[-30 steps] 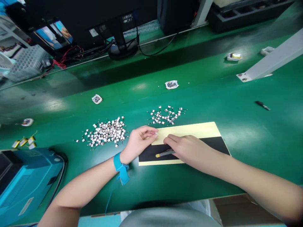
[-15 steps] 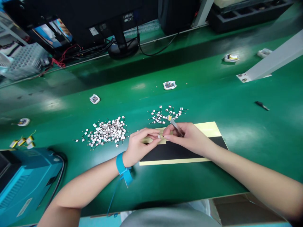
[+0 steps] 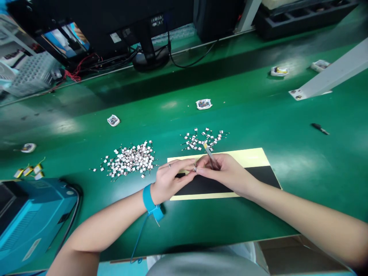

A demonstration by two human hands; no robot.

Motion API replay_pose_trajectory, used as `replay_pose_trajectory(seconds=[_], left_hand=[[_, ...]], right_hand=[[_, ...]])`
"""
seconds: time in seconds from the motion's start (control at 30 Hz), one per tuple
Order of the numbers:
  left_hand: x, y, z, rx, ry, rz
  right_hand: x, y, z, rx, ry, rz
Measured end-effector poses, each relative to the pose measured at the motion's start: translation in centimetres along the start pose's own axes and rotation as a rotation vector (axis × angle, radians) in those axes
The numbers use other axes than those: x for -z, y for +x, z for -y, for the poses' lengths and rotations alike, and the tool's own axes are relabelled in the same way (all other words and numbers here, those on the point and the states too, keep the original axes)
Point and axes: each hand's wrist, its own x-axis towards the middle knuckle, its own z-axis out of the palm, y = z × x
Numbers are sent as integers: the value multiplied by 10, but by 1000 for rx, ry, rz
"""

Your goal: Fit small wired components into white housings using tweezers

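My left hand point(image 3: 171, 177), with a blue strap point(image 3: 148, 199) on its wrist, pinches a small white part point(image 3: 194, 169) between thumb and fingers. Close against it, my right hand point(image 3: 220, 168) is closed round metal tweezers point(image 3: 209, 153) with a yellow patch at the upper end; its thumb and fingertips meet at the small part. Both hands are above a yellow-edged sheet point(image 3: 254, 156) with a black strip point(image 3: 263, 177). A large pile of small white parts with dark leads point(image 3: 132, 159) lies left of the hands, and a smaller group point(image 3: 193, 142) lies behind them.
White-rimmed cases with electronics point(image 3: 204, 104) are spread across the green table point(image 3: 161, 134). A black pen-like object point(image 3: 319, 128) and a grey metal post point(image 3: 330, 78) are at the right. At the left are yellow pieces point(image 3: 28, 171) and a blue machine point(image 3: 34, 222); a monitor stand point(image 3: 148, 57) is behind.
The fingertips of both hands have come closer together over the small part. My right hand has shifted slightly left and down, and the sheet's upper left edge now shows.
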Motion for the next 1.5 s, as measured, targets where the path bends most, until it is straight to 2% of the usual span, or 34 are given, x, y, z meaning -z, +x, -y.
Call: replay_pose_trajectory(seconds=[0.3,0.53,0.63,0.8,0.87,1.03,1.1,1.17,1.27,1.37,1.43,1.5], left_hand=[[-1,1,0,-27,2,12],[0,0,0,-103,28,29],[1,1,-1,-83,22,32],[3,1,1,50,-59,56],[2,1,1,58,-37,70],[1,3,-1,-26,7,156],[8,7,1,-74,39,233],[20,14,6,-92,142,260],[45,29,21,8,444,232],[67,41,40,157,785,349],[76,42,52,211,907,426],[79,40,62,222,932,453]], right_hand=[[-1,-1,2,-24,59,-7],[-2,0,0,-15,177,-8],[1,0,0,1,236,-7],[7,2,1,-15,193,-14],[7,2,1,-19,141,-14],[6,2,2,20,-51,-37],[13,3,4,52,-177,-87],[24,5,7,90,-343,-171],[43,8,14,148,-614,-316],[53,8,19,191,-846,-413],[53,6,20,201,-961,-378],[49,3,20,205,-1050,-266]])
